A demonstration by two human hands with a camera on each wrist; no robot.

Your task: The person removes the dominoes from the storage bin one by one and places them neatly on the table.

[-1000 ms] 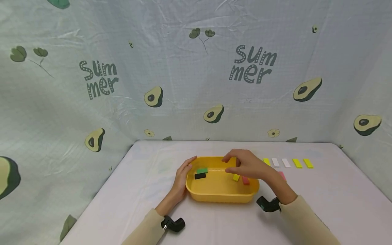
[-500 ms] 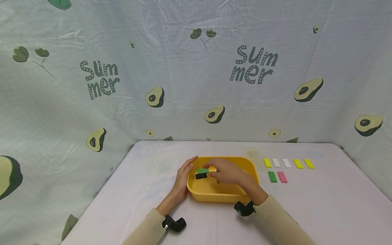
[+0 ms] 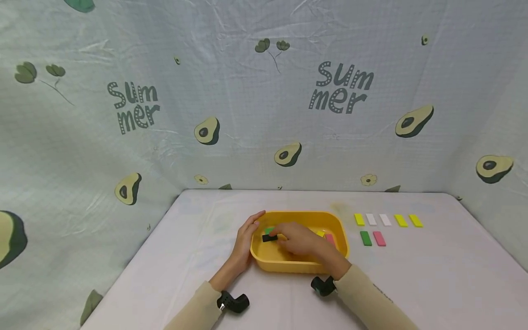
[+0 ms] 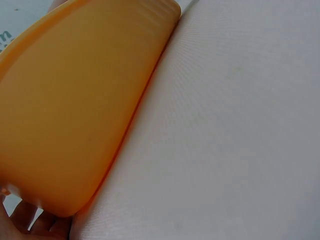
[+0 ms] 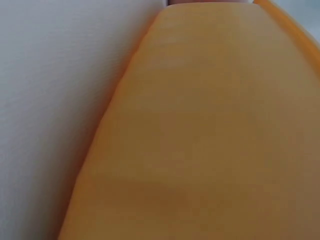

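A yellow plastic basin (image 3: 294,266) stands on the table. My left hand (image 3: 243,240) rests along its left outer wall, fingers fairly straight; its fingers (image 4: 42,225) also show at the basin's corner in the left wrist view. Inside the basin, my right hand (image 3: 299,238) reaches toward the left end. Its index fingertip lies over the right end of a small black block (image 3: 268,238), with the thumb apart from it. A green block (image 3: 269,230) lies just behind, partly covered. A yellow block (image 3: 320,233) and a pink block (image 3: 330,239) sit at the basin's right side, partly hidden.
Right of the basin, a back row holds yellow blocks (image 3: 401,221) and white blocks (image 3: 371,220). A green block (image 3: 365,238) and a pink block (image 3: 379,239) lie in front of them. A printed curtain (image 3: 247,91) hangs behind the white table (image 3: 433,275).
My right hand has moved left across the basin, from above its right side to the black block, uncovering the green and pink blocks on the table. The left hand has stayed put.
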